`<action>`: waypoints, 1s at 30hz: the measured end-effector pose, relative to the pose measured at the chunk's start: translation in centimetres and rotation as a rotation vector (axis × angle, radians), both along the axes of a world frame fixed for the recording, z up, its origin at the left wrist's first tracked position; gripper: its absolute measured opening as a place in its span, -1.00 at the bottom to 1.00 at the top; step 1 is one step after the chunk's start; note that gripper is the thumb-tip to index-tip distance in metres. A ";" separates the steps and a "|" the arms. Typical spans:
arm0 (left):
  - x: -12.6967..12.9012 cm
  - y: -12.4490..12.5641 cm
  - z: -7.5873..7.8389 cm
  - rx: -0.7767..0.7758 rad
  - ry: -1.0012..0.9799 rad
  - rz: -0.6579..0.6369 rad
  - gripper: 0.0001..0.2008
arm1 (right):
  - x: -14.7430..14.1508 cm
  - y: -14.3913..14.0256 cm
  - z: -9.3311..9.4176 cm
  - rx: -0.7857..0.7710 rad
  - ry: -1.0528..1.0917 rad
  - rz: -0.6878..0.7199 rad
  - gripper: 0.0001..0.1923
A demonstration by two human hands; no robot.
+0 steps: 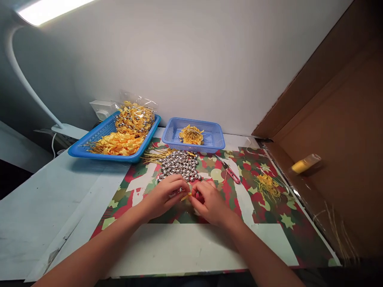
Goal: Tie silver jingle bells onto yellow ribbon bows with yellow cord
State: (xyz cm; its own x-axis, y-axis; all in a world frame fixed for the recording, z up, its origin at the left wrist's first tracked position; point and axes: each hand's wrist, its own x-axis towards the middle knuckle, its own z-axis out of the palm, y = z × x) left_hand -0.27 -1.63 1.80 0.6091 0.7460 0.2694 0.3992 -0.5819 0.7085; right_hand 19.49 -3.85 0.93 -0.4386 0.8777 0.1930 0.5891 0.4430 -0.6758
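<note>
1. Yellow ribbon scrap (186,196), small and mostly covered, sits between the left hand (172,194) and the right hand (209,201), low over the patterned sheet (119,199). Both hands are curled, thumbs and fingertips seeming to pinch it from either side, probably to steady so slight a thing.
2. Silver beads (181,165) lie heaped just beyond the fingers, likely for short reaches; gold cords (152,156) fan out at the heap's left.
3. Thread snips (231,173) (red-handled, blades pointing away) rest near the right hand, presumably for handiness.
4. Larger blue basket (103,158), holding ribbon bundles (122,144) and a clear bag (134,117), stands at the back of the desk (68,195) beside the smaller blue basket (213,141), perhaps to spare working room.
5. Fingers hide the scrap's shape; whether they also hold a bead, I cannot tell. The lamp (54,10) is cut off above, both forearms below.
</note>
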 end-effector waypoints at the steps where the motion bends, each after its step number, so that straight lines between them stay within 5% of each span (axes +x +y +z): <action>1: -0.1 0.1 0.1 0.046 0.027 -0.028 -0.83 | 0.1 -0.1 0.2 -0.038 0.014 0.035 -0.87; 11: -0.8 -0.3 1.3 0.031 -0.058 -0.158 -0.94 | 0.5 -0.2 0.5 -0.344 0.233 0.199 -0.84; 20: -0.9 -0.2 0.7 -0.052 -0.020 -0.154 -0.97 | 0.6 -0.4 0.8 -0.450 0.303 0.227 -0.76; 30: -0.6 -0.1 0.8 -0.447 -0.158 -0.083 -0.83 | 0.7 -0.4 0.6 -0.529 0.349 0.221 -0.76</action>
State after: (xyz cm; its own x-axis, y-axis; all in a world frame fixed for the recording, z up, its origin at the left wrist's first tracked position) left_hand -0.89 -1.74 2.60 0.6485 0.7607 0.0274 0.2315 -0.2314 0.9449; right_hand 20.22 -4.27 1.50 -0.6086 0.7899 -0.0751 0.2298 0.0849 -0.9695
